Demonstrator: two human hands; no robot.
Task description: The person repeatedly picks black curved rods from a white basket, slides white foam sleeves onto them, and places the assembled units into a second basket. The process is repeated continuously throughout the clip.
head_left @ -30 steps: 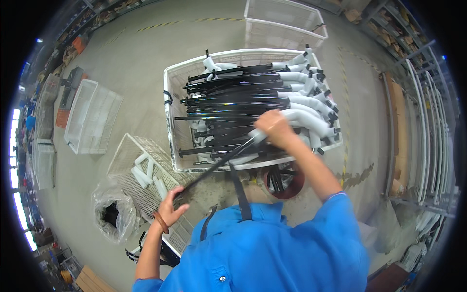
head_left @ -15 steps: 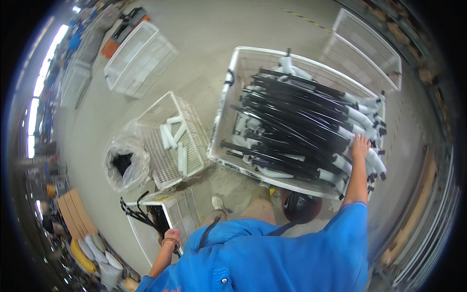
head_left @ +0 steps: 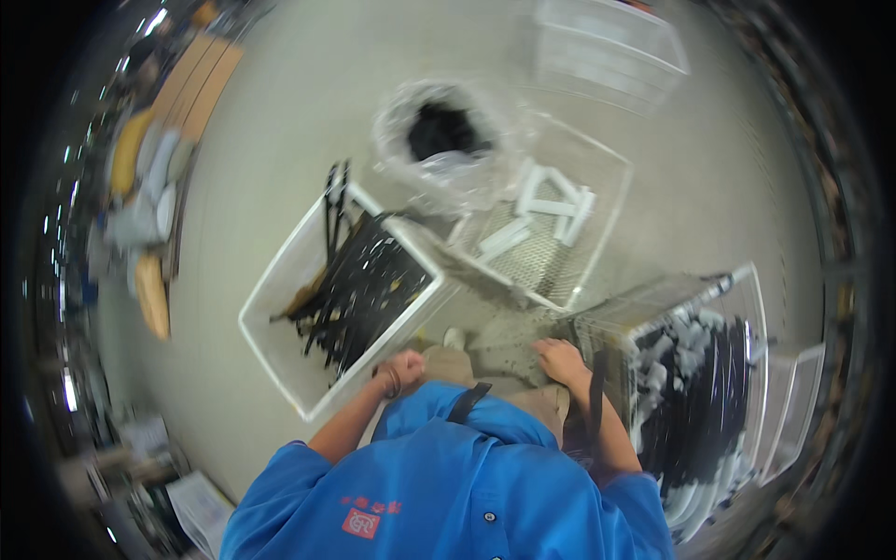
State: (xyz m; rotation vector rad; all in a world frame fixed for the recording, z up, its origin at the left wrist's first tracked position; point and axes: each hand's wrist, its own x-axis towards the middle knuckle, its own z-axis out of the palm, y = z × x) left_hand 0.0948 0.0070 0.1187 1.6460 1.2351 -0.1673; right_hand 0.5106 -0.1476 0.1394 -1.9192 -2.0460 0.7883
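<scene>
My left hand is beside the near rim of a white crate; blur hides its fingers, so whether it touches the rim is unclear. Inside that crate lies a heap of thin black rods, several of them sticking up past the far corner. My right hand hangs in front of my right leg, fingers loosely stretched and holding nothing. To its right stands a large white mesh crate. Long black tubes with pale foam-like wrapping at their ends fill it.
Ahead, a white perforated basket holds several white sleeves. Against it stands a clear plastic bag with dark contents. Another white crate is farther off. Flat brown boards and sacks lie at the left.
My view has swung left, toward the crate of black rods. My right hand has come off the wrapped tubes and down to my front. The left hand stays near the rod crate.
</scene>
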